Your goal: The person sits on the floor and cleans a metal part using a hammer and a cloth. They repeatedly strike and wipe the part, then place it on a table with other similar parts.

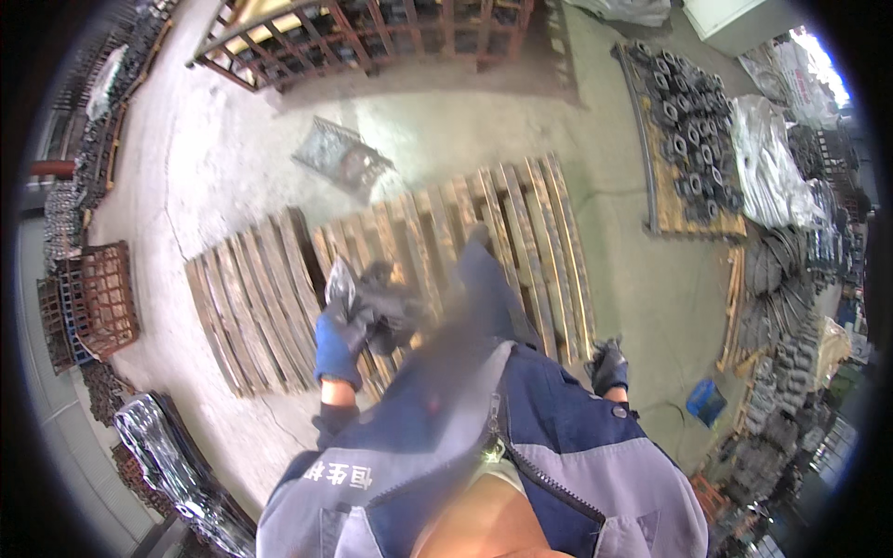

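Observation:
My left hand (340, 346), in a blue and dark glove, is closed at the left over the wooden pallets. It grips a crumpled dark piece (391, 312) that looks like plastic sheeting or cloth; a shiny grey bit (342, 286) sticks up beside the fingers. Low on the right, my gloved right hand (609, 368) hangs beside the right edge of a pallet (549, 251), its fingers curled. Whatever it may hold is too small to make out. One of my legs, in navy trousers, reaches forward over that pallet. A second pallet (246, 312) lies to its left.
A flat grey metal piece (342, 156) lies on the floor beyond the pallets. Farther off stands a rusty crate (372, 42). Dark ring-ended metal parts (688, 130) fill a pallet at the right. A blue container (706, 403) rests on the right floor; a mesh bin (100, 299) stands left.

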Tool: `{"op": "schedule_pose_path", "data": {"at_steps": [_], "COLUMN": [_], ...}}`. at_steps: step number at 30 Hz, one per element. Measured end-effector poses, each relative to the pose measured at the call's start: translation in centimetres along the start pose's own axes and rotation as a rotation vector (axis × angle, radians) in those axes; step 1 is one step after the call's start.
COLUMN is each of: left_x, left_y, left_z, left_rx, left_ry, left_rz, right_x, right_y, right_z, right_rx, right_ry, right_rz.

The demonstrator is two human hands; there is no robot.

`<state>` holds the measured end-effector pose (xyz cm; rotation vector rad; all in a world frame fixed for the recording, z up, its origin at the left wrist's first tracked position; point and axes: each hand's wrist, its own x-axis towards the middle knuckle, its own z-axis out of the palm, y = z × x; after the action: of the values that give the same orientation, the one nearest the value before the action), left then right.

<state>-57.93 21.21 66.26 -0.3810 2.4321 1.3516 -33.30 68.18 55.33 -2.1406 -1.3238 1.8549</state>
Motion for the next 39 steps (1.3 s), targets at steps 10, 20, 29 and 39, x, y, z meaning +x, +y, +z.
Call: {"op": "schedule_pose_path", "data": {"at_steps": [10,20,29,39], "left_x": [14.4,36.3,68.5,86.0], "left_y": [6.2,13.2,25.7,39.6], "left_z": [-0.1,-0.1,2.6,13.7], "left_rx": [0.019,-0.011,0.124,0.606], "left_ry": [-0.030,0.047,-0.085,0.133], "left_rz": [-0.087,0.055,0.606,0.802], "right_x": [2.9,-6.0,4.8,4.3], "right_y": [-15.4,-35.8,-42.7,-48.5], "right_z": [20.3,46.9,55.7,65.9], "right_rx": [-0.244,-0.297,0.489,0.116], "right_ry": [-0.798,-1.150,-0.565,-0.668], "right_rz": [-0.221,-0.830,-0.358,-0.505]}}
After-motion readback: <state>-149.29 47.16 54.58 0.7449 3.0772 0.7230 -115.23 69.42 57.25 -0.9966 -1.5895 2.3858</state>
